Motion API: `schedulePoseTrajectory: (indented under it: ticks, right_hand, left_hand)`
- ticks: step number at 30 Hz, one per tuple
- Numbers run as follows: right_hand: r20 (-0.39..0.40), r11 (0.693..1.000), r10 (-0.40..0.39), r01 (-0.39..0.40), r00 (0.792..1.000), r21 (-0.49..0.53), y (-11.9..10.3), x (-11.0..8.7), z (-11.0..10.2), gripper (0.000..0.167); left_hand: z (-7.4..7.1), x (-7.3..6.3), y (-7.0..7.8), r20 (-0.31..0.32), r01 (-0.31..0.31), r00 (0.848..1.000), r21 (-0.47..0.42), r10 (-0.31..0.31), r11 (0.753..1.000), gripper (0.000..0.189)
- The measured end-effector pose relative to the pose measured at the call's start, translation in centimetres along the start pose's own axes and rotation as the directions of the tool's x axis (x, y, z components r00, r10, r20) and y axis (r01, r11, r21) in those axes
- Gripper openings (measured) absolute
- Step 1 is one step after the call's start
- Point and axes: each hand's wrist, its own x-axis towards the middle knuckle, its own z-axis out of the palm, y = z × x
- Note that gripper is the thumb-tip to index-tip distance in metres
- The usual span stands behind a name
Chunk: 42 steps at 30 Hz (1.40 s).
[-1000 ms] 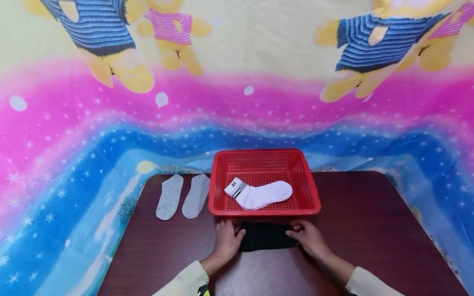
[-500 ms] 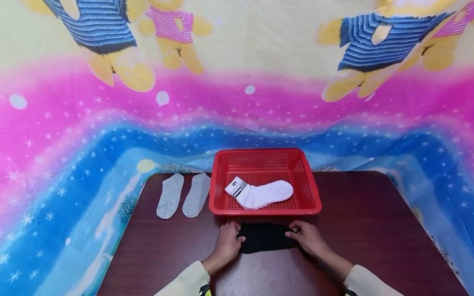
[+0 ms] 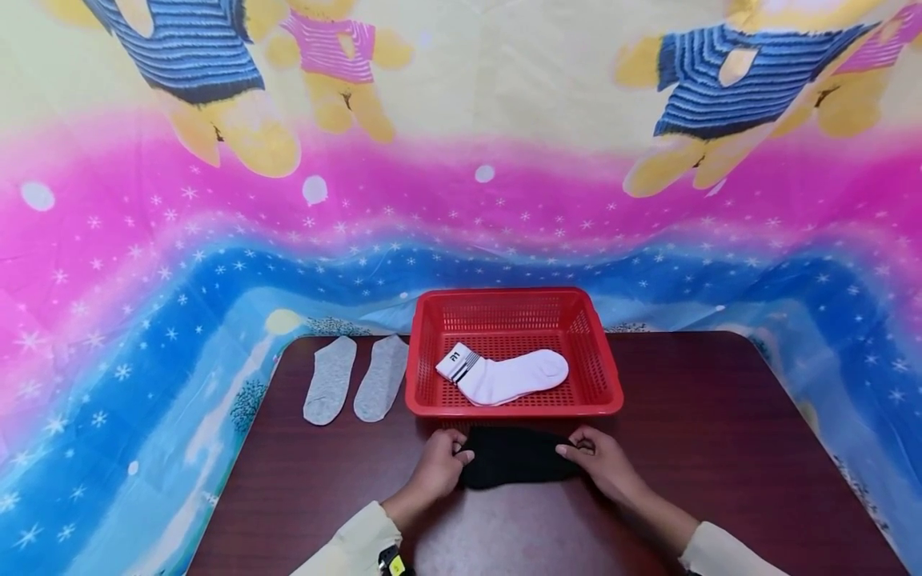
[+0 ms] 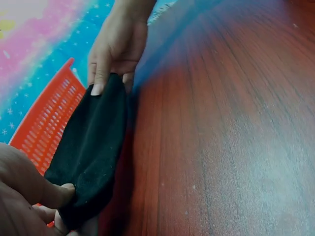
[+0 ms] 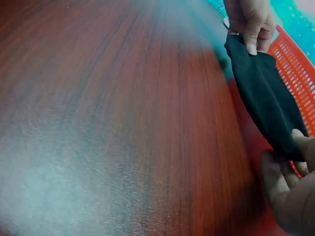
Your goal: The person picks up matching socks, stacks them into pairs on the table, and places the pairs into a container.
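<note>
A black sock point(image 3: 515, 458) stretches flat between my two hands, just in front of the red basket point(image 3: 514, 413). My left hand point(image 3: 435, 468) pinches its left end, thumb on top and fingers beneath. At the other end my right hand point(image 3: 605, 464) pinches the sock the same way. Both wrist views show the black sock point(image 4: 91, 142) held above the table, its shadow below. Inside the basket lies a white sock point(image 3: 515, 379) with dark stripes and lettering at the cuff. Two grey socks lie side by side left of the basket, the nearer-to-basket grey sock point(image 3: 380, 380) close to its wall.
The other grey sock point(image 3: 330, 382) is farther left on the dark red-brown table point(image 3: 302, 512). Behind the table's back edge hangs a printed cloth point(image 3: 468, 200) with cartoon bears and snowflakes, which also runs along both sides.
Both hands keep their pinch on the black sock. The sock has shifted slightly up in the head view, toward the basket. The basket and the other socks have stayed in place.
</note>
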Motion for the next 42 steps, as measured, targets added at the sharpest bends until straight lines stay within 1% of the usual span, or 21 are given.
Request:
schedulePoseTrajectory:
  ticks: [2,4,7,10,12,15,17,19,21,23,25,26,29,32,36,39,40,42]
  right_hand:
    - [0.019,0.996,0.024,-0.026,1.0,0.089,0.0,-0.1,-0.1,0.028]
    - [0.055,0.981,0.039,-0.049,0.998,0.185,0.0,-0.3,-0.3,0.034]
    - [0.146,0.939,0.029,-0.078,0.989,0.336,0.0,-0.7,-0.8,0.041]
    - [0.258,0.895,-0.023,-0.095,0.966,0.436,0.0,-1.2,-1.5,0.035]
    - [0.324,0.86,-0.055,-0.12,0.944,0.495,-0.1,-1.5,-2.0,0.028]
    - [0.398,0.816,-0.086,-0.165,0.913,0.554,-0.3,-1.9,-2.5,0.017]
    - [0.424,0.79,-0.108,-0.181,0.899,0.586,-0.7,-2.2,-2.7,0.014]
    - [0.433,0.77,-0.145,-0.174,0.89,0.614,-1.1,-2.4,-2.9,0.013]
    - [0.423,0.749,-0.186,-0.15,0.887,0.645,-1.6,-2.6,-3.0,0.014]
    - [0.402,0.734,-0.219,-0.121,0.889,0.668,-2.1,-2.7,-3.2,0.015]
    - [0.377,0.732,-0.228,-0.097,0.898,0.675,-2.7,-2.8,-3.3,0.015]
    - [0.362,0.736,-0.224,-0.086,0.905,0.671,-2.9,-2.8,-3.4,0.014]
    - [0.329,0.77,-0.191,-0.066,0.925,0.635,-3.9,-2.7,-3.7,0.01]
    - [0.309,0.799,-0.166,-0.056,0.936,0.598,-4.8,-2.4,-4.0,0.008]
    - [0.283,0.816,-0.147,-0.046,0.948,0.577,-6.0,-2.0,-4.4,0.01]
    - [0.271,0.824,-0.144,-0.036,0.952,0.565,-6.7,-1.8,-4.7,0.017]
    - [0.272,0.825,-0.149,-0.032,0.951,0.564,-7.0,-1.6,-4.9,0.019]
    - [0.287,0.824,-0.173,-0.021,0.942,0.566,-7.4,-1.3,-5.2,0.022]
  left_hand:
    - [-0.2,0.0,0.2,0.019,0.027,0.999,-0.04,-0.026,0.999,0.013]
    - [-0.4,-0.2,0.4,0.033,0.045,0.999,-0.057,-0.043,0.997,0.013]
    - [-0.7,-0.6,0.6,0.064,0.073,0.996,-0.092,-0.067,0.993,0.012]
    - [-1.3,-1.1,1.1,0.102,0.096,0.991,-0.136,-0.083,0.986,0.012]
    - [-1.7,-1.4,1.4,0.135,0.115,0.987,-0.17,-0.092,0.979,0.014]
    - [-2.5,-1.6,2.2,0.189,0.14,0.977,-0.217,-0.099,0.966,0.017]
    - [-3.0,-1.8,2.7,0.21,0.141,0.973,-0.238,-0.09,0.961,0.02]
    - [-3.5,-1.8,3.2,0.219,0.128,0.973,-0.253,-0.072,0.959,0.022]
    - [-3.9,-1.8,3.7,0.218,0.124,0.974,-0.264,-0.066,0.956,0.023]
    - [-4.3,-1.7,4.3,0.214,0.127,0.974,-0.263,-0.071,0.956,0.023]
    - [-4.6,-1.6,4.8,0.209,0.14,0.974,-0.269,-0.084,0.953,0.024]
    - [-4.8,-1.6,5.0,0.206,0.146,0.974,-0.273,-0.09,0.951,0.025]
    - [-5.3,-1.4,5.7,0.191,0.141,0.978,-0.274,-0.09,0.951,0.027]
    - [-5.9,-1.1,6.3,0.176,0.133,0.981,-0.273,-0.086,0.953,0.03]
    - [-6.7,-0.6,7.0,0.171,0.139,0.981,-0.259,-0.096,0.956,0.03]
    - [-7.3,0.0,7.5,0.159,0.137,0.982,-0.253,-0.099,0.958,0.03]
    - [-7.5,0.2,7.6,0.149,0.131,0.984,-0.25,-0.096,0.959,0.031]
    - [-7.8,0.6,7.8,0.127,0.126,0.987,-0.244,-0.097,0.962,0.03]
